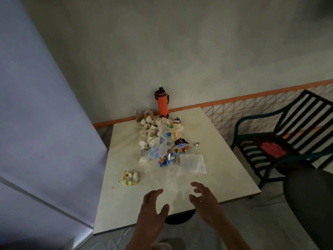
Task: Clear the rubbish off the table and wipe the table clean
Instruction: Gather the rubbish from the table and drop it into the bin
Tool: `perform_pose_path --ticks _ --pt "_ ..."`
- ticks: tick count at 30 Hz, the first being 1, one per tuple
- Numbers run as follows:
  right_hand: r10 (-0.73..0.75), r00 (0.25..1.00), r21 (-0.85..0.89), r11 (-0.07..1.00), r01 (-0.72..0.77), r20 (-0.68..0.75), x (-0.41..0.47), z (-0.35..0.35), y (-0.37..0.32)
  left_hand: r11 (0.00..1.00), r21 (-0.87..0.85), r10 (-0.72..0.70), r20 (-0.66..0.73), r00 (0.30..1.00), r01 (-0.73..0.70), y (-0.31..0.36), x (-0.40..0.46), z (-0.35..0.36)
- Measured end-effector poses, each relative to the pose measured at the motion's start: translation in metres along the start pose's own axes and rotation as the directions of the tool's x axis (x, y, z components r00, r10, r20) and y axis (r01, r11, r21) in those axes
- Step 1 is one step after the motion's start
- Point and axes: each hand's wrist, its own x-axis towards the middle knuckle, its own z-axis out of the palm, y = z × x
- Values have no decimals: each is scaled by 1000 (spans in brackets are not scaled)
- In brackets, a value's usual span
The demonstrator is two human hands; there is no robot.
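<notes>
Over the near edge of a pale square table (225,159), the left hand (153,212) and right hand (205,201) hover empty, fingers loosely spread. The heap of crumpled tissues, plastic bags and wrappers (160,139) lies straight ahead at the table's middle, well beyond both; a flat clear plastic bag (193,163) lies nearest the right hand.

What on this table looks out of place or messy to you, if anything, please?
A heap of crumpled tissues and wrappers sprawls across the table, one yellow wrapper lies apart near the left edge, and crumbs dot the surface. The orange bottle stands upright.
</notes>
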Motion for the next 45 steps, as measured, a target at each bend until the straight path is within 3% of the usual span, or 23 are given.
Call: perform_pose_path --ticks 12,26,33,36,45 --pt "-87 996 -54 995 87 2 98 -75 -18 997 32 68 -127 990 -65 65 90 2" --pt "-137 989 -127 982 142 46 289 -90 -82 997 -11 72 -260 963 -77 68 294 -39" --pt "-192 973 -136 968 210 129 364 -75 -117 1000 20 15 -278 960 -9 65 371 -62" --pt "-213 962 -147 960 239 172 401 -69 -131 996 28 -74 -274 959 84 66 402 -69" --pt "-155 935 -202 953 227 318 516 -42 -151 970 94 -196 -247 949 224 48 493 -81"
